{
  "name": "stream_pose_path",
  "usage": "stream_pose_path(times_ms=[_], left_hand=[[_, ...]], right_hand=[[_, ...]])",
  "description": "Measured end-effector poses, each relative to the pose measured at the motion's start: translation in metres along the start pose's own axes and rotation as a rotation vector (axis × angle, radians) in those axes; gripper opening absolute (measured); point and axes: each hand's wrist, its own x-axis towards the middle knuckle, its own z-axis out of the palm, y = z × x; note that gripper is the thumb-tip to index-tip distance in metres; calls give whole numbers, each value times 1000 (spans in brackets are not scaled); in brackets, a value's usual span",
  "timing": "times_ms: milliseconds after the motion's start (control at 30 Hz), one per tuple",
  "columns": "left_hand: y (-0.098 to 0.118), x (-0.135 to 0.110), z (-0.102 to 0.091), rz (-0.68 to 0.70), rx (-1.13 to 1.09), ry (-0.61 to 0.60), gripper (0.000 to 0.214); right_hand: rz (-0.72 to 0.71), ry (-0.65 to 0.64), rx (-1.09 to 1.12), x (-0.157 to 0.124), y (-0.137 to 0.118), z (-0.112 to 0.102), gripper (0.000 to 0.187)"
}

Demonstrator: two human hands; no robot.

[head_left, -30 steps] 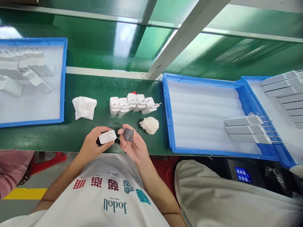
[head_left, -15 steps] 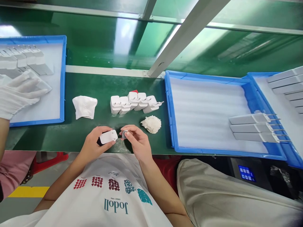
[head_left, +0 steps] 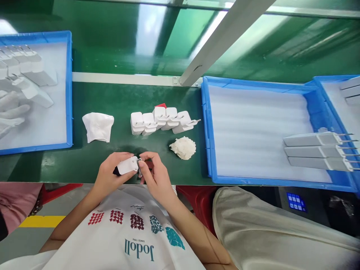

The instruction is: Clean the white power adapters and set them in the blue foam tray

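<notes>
My left hand (head_left: 107, 173) is closed around a white plug charger (head_left: 126, 166), a dark patch showing at its left end. Two small round pin spots face right on the charger. Pinched in my right hand (head_left: 158, 178) is a small grey piece (head_left: 139, 162), held against the charger's right end; the fingers partly hide it. Beyond my hands stand several white chargers (head_left: 137, 123) in an uneven row, metal pins pointing right. A crumpled off-white lump (head_left: 184, 147) lies right of my hands, and a folded white cloth (head_left: 98, 127) lies to their left.
At the left is a blue tray (head_left: 69, 90) with several chargers and another person's white-gloved hand (head_left: 11, 110). A second blue tray (head_left: 206, 131) at the right holds three chargers (head_left: 312, 151). A slanted metal post (head_left: 213, 48) rises behind. A small red object (head_left: 161, 105) sits behind the row.
My right hand has moved left, bringing the grey piece from beside the charger up to its end. The gloved hand has drawn back left from a charger. The view has shifted slightly.
</notes>
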Motion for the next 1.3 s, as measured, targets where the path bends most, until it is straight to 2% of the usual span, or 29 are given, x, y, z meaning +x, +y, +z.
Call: stream_pose_path(times_ms=[100,233,300,467,733,833,1067,1300], left_hand=[[1,2,-1,20,15,-4,29],[2,3,-1,56,31,2,30],[2,3,-1,71,35,2,30],[2,5,-1,78,33,-6,31],[4,7,-4,114,50,-52,27],[3,6,-3,105,70,-26,25],[2,7,-1,185,80,-30,24],[2,7,0,178,99,-41,22]], right_hand=[[23,-55,-44,1,-1,-5,26],[-95,22,-151,5,-3,-7,25],[-109,21,-175,6,-3,-6,25],[-25,-46,-135,3,-3,-5,20],[-188,9,-250,14,-9,-1,17],[-232,18,-267,18,-11,0,17],[-257,44,-319,12,-9,-2,17],[-265,86,-312,12,-6,0,15]])
